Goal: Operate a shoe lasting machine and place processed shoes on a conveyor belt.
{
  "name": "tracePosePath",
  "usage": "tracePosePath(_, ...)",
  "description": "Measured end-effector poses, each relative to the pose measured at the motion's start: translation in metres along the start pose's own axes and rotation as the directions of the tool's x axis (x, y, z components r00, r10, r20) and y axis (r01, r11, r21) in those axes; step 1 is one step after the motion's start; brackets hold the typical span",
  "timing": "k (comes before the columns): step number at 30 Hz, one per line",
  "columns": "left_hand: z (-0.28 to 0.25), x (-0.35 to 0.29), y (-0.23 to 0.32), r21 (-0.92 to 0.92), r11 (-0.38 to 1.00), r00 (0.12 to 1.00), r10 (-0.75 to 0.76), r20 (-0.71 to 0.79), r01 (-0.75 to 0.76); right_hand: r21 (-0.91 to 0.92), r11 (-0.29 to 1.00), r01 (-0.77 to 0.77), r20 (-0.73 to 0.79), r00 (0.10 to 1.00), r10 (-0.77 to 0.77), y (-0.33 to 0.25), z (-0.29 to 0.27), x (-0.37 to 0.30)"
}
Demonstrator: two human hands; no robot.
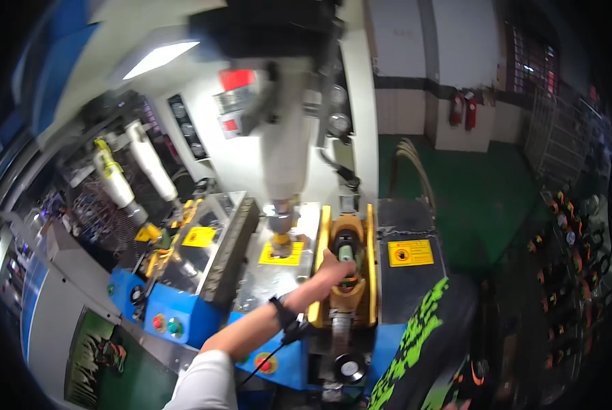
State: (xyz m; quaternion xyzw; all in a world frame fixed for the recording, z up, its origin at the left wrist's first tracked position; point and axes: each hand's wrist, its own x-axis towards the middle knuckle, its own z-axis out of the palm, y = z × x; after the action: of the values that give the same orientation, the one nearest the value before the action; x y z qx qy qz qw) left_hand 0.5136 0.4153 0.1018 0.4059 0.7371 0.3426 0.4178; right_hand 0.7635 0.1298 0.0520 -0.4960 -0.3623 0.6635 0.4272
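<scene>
My left arm, in a white sleeve with a black wrist strap, reaches forward into a machine station. There my left hand (335,270) is closed, somewhat blurred, on a dark-and-green shoe (346,246) lying between yellow side plates (371,263). Its palm and fingers partly cover the shoe. Close in front at the lower right rises a large black piece with a bright green speckled pattern (419,335); whether it is a shoe or cloth I cannot tell. Beside its base, only a sliver of my right hand (458,404) shows at the lower edge, its fingers hidden.
Blue control housings (183,311) with red and green buttons line the machine's front. A blurred white press cylinder (283,150) hangs over the neighbouring station. A rack of shoes (572,273) stands at right; fire extinguishers (463,111) are by the back wall.
</scene>
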Motion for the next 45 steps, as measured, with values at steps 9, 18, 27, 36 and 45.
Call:
tracePosePath(9, 0.060, 0.129, -0.052, 0.172, 0.947, 0.940, 0.299, -0.162, -0.271, 0.515, 0.819, 0.253, -0.352, 0.934, -0.068, -0.047, -0.063, -0.049)
tracePosePath(18, -0.116, -0.115, -0.025, -0.547, 0.831, 0.908, 0.302, 0.290, -0.102, 0.141, 0.949, 0.281, -0.313, 0.923, -0.226, -0.076, -0.005, 0.008)
tracePosePath(27, -0.185, -0.350, -0.207, -0.855, 0.474, 0.961, -0.059, -0.270, -0.211, -0.239, 0.880, -0.412, 0.301, 0.830, 0.470, -0.167, 0.087, 0.346)
tracePosePath(36, -0.187, -0.417, -0.326, -0.836, 0.509, 0.774, -0.439, -0.456, -0.204, -0.833, 0.473, 0.288, 0.049, 0.889, -0.455, -0.063, 0.179, 0.346)
tracePosePath(45, -0.170, -0.348, -0.367, -0.779, 0.627, 0.850, -0.400, -0.343, -0.019, -0.845, 0.453, 0.284, 0.000, 0.847, -0.531, -0.059, 0.180, 0.333)
